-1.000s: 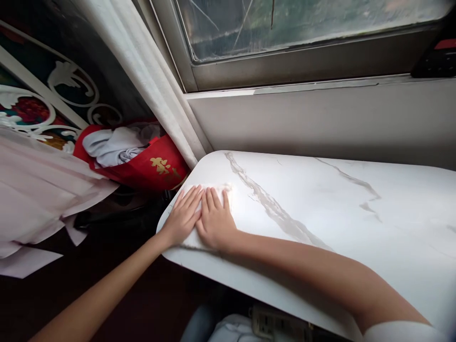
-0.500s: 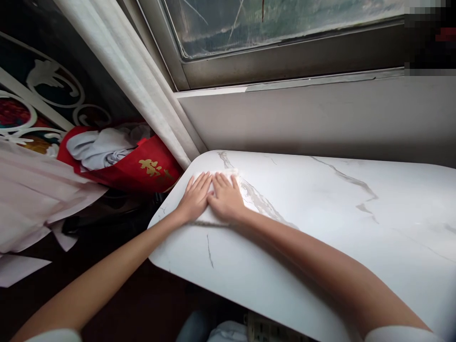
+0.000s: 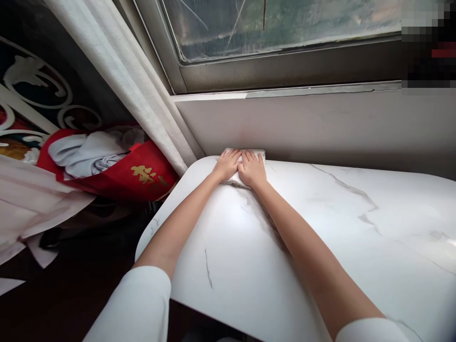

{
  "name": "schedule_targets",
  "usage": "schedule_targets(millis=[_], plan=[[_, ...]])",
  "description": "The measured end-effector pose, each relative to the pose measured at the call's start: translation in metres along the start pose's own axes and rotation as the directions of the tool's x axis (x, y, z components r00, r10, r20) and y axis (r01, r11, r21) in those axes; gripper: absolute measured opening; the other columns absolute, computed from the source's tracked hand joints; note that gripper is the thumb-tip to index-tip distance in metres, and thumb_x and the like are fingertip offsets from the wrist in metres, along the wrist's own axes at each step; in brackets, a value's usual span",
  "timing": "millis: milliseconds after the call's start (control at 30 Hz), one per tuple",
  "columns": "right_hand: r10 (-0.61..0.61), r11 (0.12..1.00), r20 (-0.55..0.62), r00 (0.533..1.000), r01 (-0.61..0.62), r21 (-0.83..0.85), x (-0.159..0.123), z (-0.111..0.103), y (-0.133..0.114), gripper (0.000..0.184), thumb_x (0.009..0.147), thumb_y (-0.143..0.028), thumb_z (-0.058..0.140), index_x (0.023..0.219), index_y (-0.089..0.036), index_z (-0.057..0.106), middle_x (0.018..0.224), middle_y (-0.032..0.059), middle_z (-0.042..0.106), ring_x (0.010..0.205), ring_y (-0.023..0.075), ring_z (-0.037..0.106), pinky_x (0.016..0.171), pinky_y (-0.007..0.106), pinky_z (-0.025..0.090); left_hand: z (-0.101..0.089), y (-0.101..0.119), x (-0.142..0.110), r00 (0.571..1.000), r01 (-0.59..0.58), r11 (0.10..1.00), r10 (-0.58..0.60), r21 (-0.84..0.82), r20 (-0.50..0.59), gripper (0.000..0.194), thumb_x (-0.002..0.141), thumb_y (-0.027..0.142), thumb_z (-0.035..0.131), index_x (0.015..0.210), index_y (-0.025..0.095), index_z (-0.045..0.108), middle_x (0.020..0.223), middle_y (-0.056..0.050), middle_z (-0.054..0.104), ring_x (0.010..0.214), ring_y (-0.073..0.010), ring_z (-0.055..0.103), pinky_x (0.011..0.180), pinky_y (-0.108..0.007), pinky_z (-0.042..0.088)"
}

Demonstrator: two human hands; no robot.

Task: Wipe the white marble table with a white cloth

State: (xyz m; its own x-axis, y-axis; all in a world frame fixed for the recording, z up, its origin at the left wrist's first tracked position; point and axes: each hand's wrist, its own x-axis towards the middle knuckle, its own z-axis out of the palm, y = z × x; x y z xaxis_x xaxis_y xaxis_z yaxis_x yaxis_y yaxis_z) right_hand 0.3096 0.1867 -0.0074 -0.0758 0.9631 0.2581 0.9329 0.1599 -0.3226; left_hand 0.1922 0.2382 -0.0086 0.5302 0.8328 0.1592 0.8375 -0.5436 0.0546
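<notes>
A white cloth (image 3: 235,180) lies flat at the far edge of the white marble-patterned table (image 3: 342,228), close to the wall. My left hand (image 3: 228,165) presses on its left part with the fingers stretched out. Beside it, my right hand (image 3: 252,169) lies flat on the right part, fingers extended and slightly apart. The two hands touch or nearly touch at the thumbs. Most of the cloth is covered by them; its back right corner and front edge show. Both arms reach across the tabletop.
A window (image 3: 285,28) with a metal frame rises above the wall (image 3: 313,123) behind the table. On the left hang a pale curtain (image 3: 121,71) and pink fabric (image 3: 39,199). A red bag (image 3: 121,183) holding grey cloth (image 3: 89,152) stands by the table's left end.
Both hands have slid the cloth away from me and to the right, from the table's near left part to its far edge by the wall. The fingers have stayed flat on it.
</notes>
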Motion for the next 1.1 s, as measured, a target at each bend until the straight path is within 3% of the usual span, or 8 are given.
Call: schedule_targets(millis=[167,300,500,633,767,867,933,1100], plan=[[-0.026,0.999,0.030,0.999,0.027,-0.034,-0.024,-0.007,-0.004,0.056,0.090,-0.024,0.022,0.141,-0.004,0.031,0.148,0.0116,0.030,0.137,0.0203,0.021,0.112,0.041,0.009,-0.003,0.013,-0.025,1.000,0.001,1.000,-0.001,0.026,0.004,0.048,0.095,0.026,0.026,0.140,0.011,0.032,0.148,-0.009,0.030,0.137,-0.0192,0.022,0.112,-0.042,0.011],[-0.089,0.995,0.063,0.994,0.092,-0.041,-0.065,-0.018,-0.009,0.057,0.089,-0.025,0.024,0.142,-0.004,0.028,0.149,0.0126,0.027,0.138,0.0218,0.019,0.112,0.043,0.009,-0.008,0.037,-0.067,1.000,-0.001,1.000,0.001,0.020,-0.016,0.049,0.095,0.026,0.025,0.140,0.011,0.032,0.148,-0.010,0.029,0.138,-0.0201,0.020,0.113,-0.043,0.011],[-0.199,0.979,0.125,0.972,0.202,-0.010,-0.163,-0.042,-0.023,0.059,0.090,-0.028,0.026,0.143,-0.002,0.023,0.150,0.0130,0.021,0.140,0.0235,0.012,0.114,0.047,0.008,-0.023,0.092,-0.166,0.997,-0.031,1.000,0.031,0.000,-0.072,0.050,0.095,0.025,0.023,0.141,0.008,0.031,0.148,-0.012,0.029,0.138,-0.0225,0.018,0.113,-0.047,0.011],[-0.317,0.948,0.144,0.938,0.309,0.076,-0.237,-0.065,-0.025,0.060,0.092,-0.030,0.029,0.146,-0.007,0.016,0.152,0.0103,0.015,0.140,0.0255,0.008,0.115,0.050,0.009,-0.035,0.134,-0.233,0.991,-0.110,0.994,0.109,-0.004,-0.078,0.054,0.093,0.023,0.027,0.144,0.007,0.022,0.150,-0.013,0.023,0.139,-0.0260,0.013,0.113,-0.050,0.011],[-0.400,0.915,0.140,0.906,0.383,0.129,-0.286,-0.082,-0.017,0.071,0.089,-0.026,0.034,0.146,-0.010,-0.005,0.152,0.0100,0.012,0.140,0.0281,0.009,0.113,0.055,0.013,-0.045,0.163,-0.271,0.978,-0.203,0.978,0.201,-0.040,-0.048,0.062,0.091,0.023,0.033,0.147,0.008,0.011,0.151,-0.013,0.018,0.139,-0.0288,0.013,0.113,-0.052,0.013],[-0.386,0.921,0.145,0.911,0.371,0.118,-0.293,-0.084,-0.010,0.074,0.088,-0.026,0.034,0.146,-0.012,-0.010,0.152,0.0094,0.012,0.140,0.0270,0.009,0.112,0.055,0.016,-0.046,0.170,-0.270,0.974,-0.228,0.972,0.227,-0.059,-0.025,0.061,0.092,0.024,0.034,0.147,0.008,0.012,0.151,-0.014,0.018,0.139,-0.0296,0.013,0.112,-0.053,0.012],[-0.324,0.946,0.166,0.931,0.312,0.091,-0.282,-0.082,-0.006,0.070,0.089,-0.025,0.032,0.146,-0.013,-0.007,0.152,0.0082,0.011,0.140,0.0249,0.008,0.113,0.053,0.016,-0.042,0.168,-0.254,0.974,-0.228,0.972,0.228,-0.063,-0.016,0.058,0.093,0.025,0.033,0.146,0.008,0.016,0.151,-0.013,0.019,0.139,-0.0290,0.013,0.112,-0.053,0.012],[-0.088,0.996,0.155,0.984,0.092,-0.016,-0.206,-0.069,0.014,0.061,0.087,-0.022,0.027,0.146,-0.009,0.016,0.151,0.0080,0.018,0.140,0.0209,0.012,0.114,0.047,0.014,-0.023,0.148,-0.167,0.987,-0.163,0.984,0.163,-0.070,-0.018,0.050,0.096,0.028,0.024,0.143,0.011,0.027,0.149,-0.011,0.024,0.139,-0.0229,0.014,0.113,-0.049,0.008]])
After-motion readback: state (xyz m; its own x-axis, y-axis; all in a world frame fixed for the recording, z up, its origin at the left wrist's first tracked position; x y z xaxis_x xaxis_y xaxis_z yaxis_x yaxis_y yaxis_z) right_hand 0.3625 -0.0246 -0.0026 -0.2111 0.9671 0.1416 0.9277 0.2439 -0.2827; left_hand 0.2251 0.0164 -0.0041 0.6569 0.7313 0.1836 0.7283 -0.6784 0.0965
